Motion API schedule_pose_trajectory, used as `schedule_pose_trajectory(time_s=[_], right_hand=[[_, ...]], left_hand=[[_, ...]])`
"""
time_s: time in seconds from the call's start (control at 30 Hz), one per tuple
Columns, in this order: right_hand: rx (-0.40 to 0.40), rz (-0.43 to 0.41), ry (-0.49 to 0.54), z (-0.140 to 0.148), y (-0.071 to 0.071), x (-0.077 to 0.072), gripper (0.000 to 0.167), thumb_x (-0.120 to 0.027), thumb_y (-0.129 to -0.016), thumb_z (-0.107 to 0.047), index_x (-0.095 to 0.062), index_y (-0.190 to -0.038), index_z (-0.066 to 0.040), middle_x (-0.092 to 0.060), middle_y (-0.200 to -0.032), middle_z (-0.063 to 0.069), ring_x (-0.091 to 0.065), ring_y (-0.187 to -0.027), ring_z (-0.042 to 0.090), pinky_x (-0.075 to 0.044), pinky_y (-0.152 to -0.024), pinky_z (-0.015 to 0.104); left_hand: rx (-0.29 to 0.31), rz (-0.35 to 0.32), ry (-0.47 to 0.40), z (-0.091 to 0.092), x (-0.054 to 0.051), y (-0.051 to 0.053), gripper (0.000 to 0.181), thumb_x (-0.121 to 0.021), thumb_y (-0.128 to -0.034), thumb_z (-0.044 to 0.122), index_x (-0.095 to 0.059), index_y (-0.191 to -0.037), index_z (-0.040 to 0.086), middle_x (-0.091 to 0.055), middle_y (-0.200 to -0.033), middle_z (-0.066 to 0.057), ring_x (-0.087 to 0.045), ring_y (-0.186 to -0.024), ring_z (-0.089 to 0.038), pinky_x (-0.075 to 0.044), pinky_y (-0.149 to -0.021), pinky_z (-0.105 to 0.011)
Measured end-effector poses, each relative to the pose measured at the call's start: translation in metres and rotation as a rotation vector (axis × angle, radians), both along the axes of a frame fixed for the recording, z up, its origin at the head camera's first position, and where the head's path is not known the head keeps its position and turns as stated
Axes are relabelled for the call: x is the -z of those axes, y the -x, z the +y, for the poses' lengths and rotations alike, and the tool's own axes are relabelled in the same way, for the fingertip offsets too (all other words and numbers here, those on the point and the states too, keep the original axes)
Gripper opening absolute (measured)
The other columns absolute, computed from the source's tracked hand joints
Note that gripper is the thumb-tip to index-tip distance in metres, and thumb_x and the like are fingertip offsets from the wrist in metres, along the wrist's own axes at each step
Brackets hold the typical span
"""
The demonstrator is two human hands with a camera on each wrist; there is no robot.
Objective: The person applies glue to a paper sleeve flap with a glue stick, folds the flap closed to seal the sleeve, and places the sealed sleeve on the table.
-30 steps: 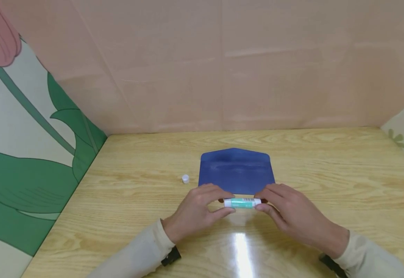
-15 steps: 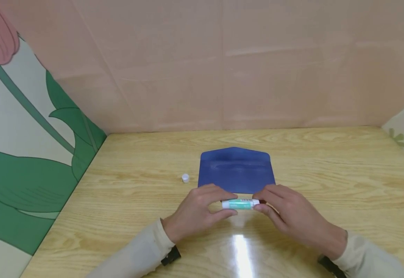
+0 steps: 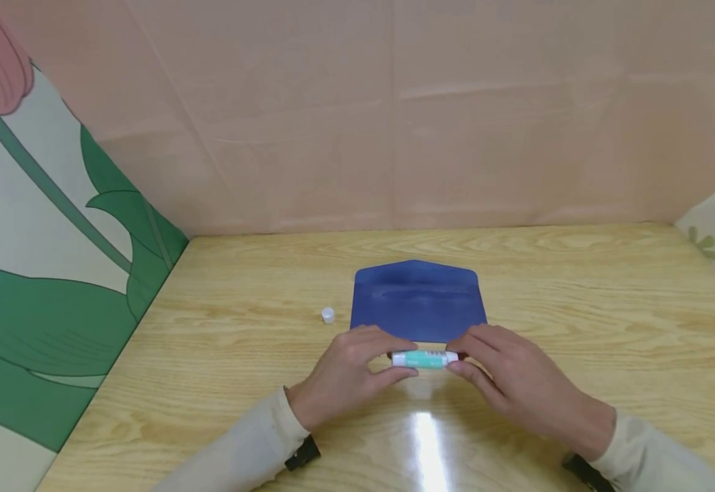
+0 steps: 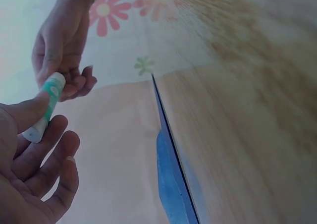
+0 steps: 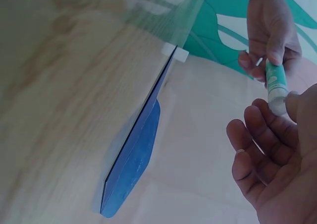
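A white and teal glue stick (image 3: 425, 359) lies level between both hands, above the near edge of the blue envelope (image 3: 419, 304). My left hand (image 3: 351, 369) pinches its left end between thumb and fingers. At the other end, my right hand (image 3: 517, 379) grips the white end with thumb and forefinger. In the left wrist view the glue stick (image 4: 48, 105) slants between the two hands. The right wrist view shows its whitish end (image 5: 278, 102) by my right thumb. The envelope's flap is unfolded, pointing away from me.
A small white cap (image 3: 328, 316) stands on the wooden table (image 3: 240, 355), left of the envelope. A pinkish sheet (image 3: 394, 137) covers the back. On the left is a panel (image 3: 44, 273) with a flower and green leaves.
The glue stick has shifted slightly left along with the right fingertips. Both hands keep their hold, and the envelope and cap stay put.
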State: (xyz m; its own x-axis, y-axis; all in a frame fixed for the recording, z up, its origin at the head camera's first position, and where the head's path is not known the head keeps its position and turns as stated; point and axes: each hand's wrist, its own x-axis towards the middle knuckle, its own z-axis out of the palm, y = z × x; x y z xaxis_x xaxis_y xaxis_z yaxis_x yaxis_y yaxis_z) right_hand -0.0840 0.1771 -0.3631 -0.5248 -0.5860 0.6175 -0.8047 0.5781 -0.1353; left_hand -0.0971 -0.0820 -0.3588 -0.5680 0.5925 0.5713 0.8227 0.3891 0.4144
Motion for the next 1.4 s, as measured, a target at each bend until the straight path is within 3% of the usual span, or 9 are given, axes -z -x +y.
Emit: schedule_pose_trajectory(time_s=[0.17, 0.3, 0.47, 0.6, 0.73, 0.83, 1.13, 1.4], right_hand=[[0.008, -0.013, -0.014, 0.0004, -0.0007, -0.0011, 0.020, -0.053, -0.103, -0.037, -0.065, -0.099, -0.022, -0.058, -0.092, -0.016, -0.052, -0.078, 0.000, -0.044, -0.069, 0.020], [0.036, -0.075, -0.041, 0.0017, -0.0027, -0.0025, 0.010, -0.066, -0.096, -0.029, -0.065, -0.104, -0.022, -0.059, -0.096, -0.017, -0.055, -0.082, -0.001, -0.047, -0.073, 0.020], [0.053, -0.132, -0.033, 0.0028, -0.0047, -0.0044, 0.028, -0.076, -0.087, -0.023, -0.063, -0.111, -0.022, -0.060, -0.100, -0.018, -0.059, -0.085, 0.000, -0.048, -0.075, 0.016], [0.017, -0.075, 0.013, 0.0013, -0.0028, -0.0047, 0.025, -0.072, -0.091, -0.033, -0.064, -0.110, -0.019, -0.060, -0.098, -0.017, -0.057, -0.082, 0.000, -0.047, -0.072, 0.014], [-0.015, -0.017, 0.041, -0.0011, -0.0007, -0.0051, 0.030, -0.055, -0.100, -0.046, -0.065, -0.104, -0.017, -0.060, -0.095, -0.014, -0.056, -0.078, 0.001, -0.047, -0.069, 0.014], [-0.029, -0.014, 0.047, -0.0017, -0.0009, -0.0058, 0.035, -0.047, -0.103, -0.047, -0.065, -0.101, -0.017, -0.062, -0.096, -0.012, -0.059, -0.077, 0.003, -0.050, -0.071, 0.014], [-0.062, 0.006, 0.080, -0.0014, -0.0017, -0.0071, 0.032, -0.051, -0.101, -0.044, -0.067, -0.095, -0.017, -0.064, -0.096, -0.009, -0.063, -0.080, 0.007, -0.053, -0.072, 0.017], [-0.096, 0.144, 0.126, -0.0037, 0.0019, -0.0077, 0.036, -0.051, -0.102, -0.044, -0.070, -0.088, -0.016, -0.063, -0.091, -0.006, -0.061, -0.072, 0.007, -0.052, -0.064, 0.017]], left_hand=[[-0.006, 0.013, -0.003, -0.0005, 0.0002, 0.0002, 0.023, -0.080, -0.0840, 0.024, -0.077, -0.104, 0.013, -0.077, -0.091, 0.005, -0.066, -0.080, -0.001, -0.049, -0.078, -0.011], [-0.018, 0.018, -0.008, -0.0008, 0.0005, 0.0000, 0.023, -0.081, -0.0834, 0.025, -0.077, -0.104, 0.014, -0.077, -0.092, 0.006, -0.067, -0.081, 0.000, -0.049, -0.078, -0.012], [-0.025, 0.012, -0.015, -0.0009, 0.0015, -0.0001, 0.024, -0.082, -0.0824, 0.025, -0.077, -0.104, 0.015, -0.077, -0.091, 0.007, -0.066, -0.079, 0.001, -0.048, -0.078, -0.011], [-0.020, 0.003, -0.029, -0.0010, 0.0017, -0.0001, 0.025, -0.083, -0.0814, 0.025, -0.077, -0.103, 0.015, -0.077, -0.090, 0.006, -0.065, -0.079, 0.001, -0.049, -0.078, -0.011], [-0.011, -0.012, -0.040, -0.0014, 0.0010, -0.0002, 0.025, -0.083, -0.0810, 0.024, -0.077, -0.104, 0.014, -0.076, -0.088, 0.007, -0.064, -0.077, 0.000, -0.049, -0.075, -0.013], [0.004, -0.011, -0.039, -0.0022, 0.0011, 0.0001, 0.026, -0.083, -0.0813, 0.024, -0.077, -0.104, 0.014, -0.076, -0.086, 0.007, -0.065, -0.075, -0.002, -0.050, -0.071, -0.015], [0.027, 0.007, -0.034, -0.0029, 0.0012, 0.0007, 0.025, -0.081, -0.0827, 0.023, -0.077, -0.105, 0.014, -0.076, -0.084, 0.007, -0.065, -0.073, -0.003, -0.049, -0.069, -0.016], [0.025, 0.031, -0.027, -0.0030, 0.0016, 0.0007, 0.024, -0.082, -0.0818, 0.023, -0.078, -0.104, 0.014, -0.076, -0.083, 0.007, -0.065, -0.073, -0.004, -0.048, -0.069, -0.014]])
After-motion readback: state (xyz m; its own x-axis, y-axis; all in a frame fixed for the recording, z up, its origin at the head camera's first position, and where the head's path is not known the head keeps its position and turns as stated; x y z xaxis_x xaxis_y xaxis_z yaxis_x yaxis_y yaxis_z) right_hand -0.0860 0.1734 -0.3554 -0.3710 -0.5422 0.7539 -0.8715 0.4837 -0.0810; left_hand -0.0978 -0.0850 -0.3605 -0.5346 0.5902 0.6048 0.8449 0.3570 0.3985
